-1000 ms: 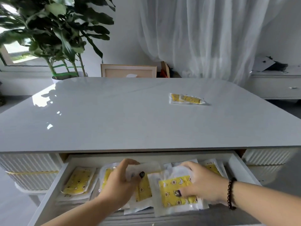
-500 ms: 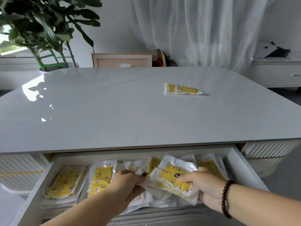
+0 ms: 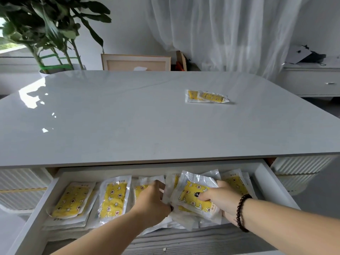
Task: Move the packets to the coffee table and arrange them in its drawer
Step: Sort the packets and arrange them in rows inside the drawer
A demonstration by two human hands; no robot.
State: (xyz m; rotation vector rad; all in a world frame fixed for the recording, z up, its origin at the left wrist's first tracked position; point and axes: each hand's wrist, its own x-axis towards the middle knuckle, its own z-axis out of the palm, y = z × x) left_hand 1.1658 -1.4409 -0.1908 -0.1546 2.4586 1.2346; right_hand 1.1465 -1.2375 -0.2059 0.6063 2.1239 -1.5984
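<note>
The white drawer of the grey coffee table stands pulled out below me. Clear packets with yellow patterned pads lie in it side by side: a stack at the left, another beside it, more at the right. My right hand grips a tilted packet on top of a loose pile in the middle. My left hand pinches the left edge of that pile. Two more packets lie on the tabletop, far right.
A potted plant stands behind the table's far left corner. A framed board leans against the wall behind the table. White curtains hang at the back. A white cabinet stands at the far right.
Both hands have pushed the middle pile deeper into the drawer. The packet under my right hand now lies tilted on top, and my left hand has closed on the pile's edge.
</note>
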